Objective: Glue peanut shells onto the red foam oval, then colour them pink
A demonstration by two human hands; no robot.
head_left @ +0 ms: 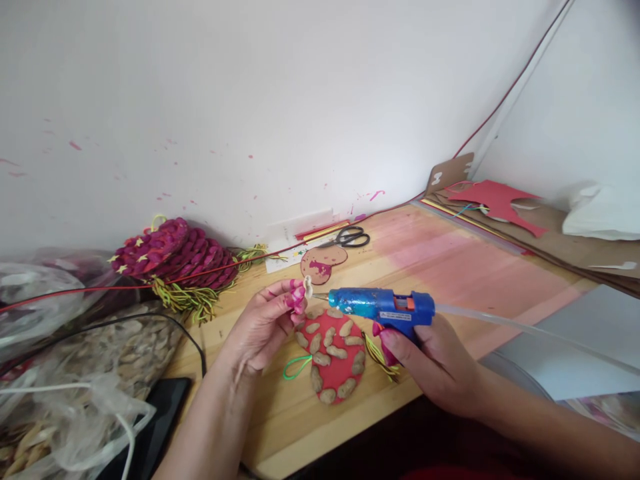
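Note:
Between the fingertips of my left hand point(273, 317) is a half peanut shell point(309, 287), its hollow side facing right. My right hand point(435, 357) grips a blue hot glue gun point(373, 305), whose metal nozzle points left and meets or nearly meets the shell. A long clear glue stick trails out of the gun's back. Below both hands lies a red gourd-shaped card point(333, 370) with several peanut shells on it. A green loop point(297, 367) sticks out at its left, and a yellow-and-dark tassel point(380, 360) at its right, partly behind my right hand.
Behind stand black-handled scissors point(351, 237) and a pink-stained gourd-shaped template point(323, 262). Purple shell-covered ornaments point(175, 257) are stacked at left, near plastic bags of peanut shells point(100, 373) and a black flat device point(157, 427). Red cut card point(500, 200) lies at right. Cords cross the left side.

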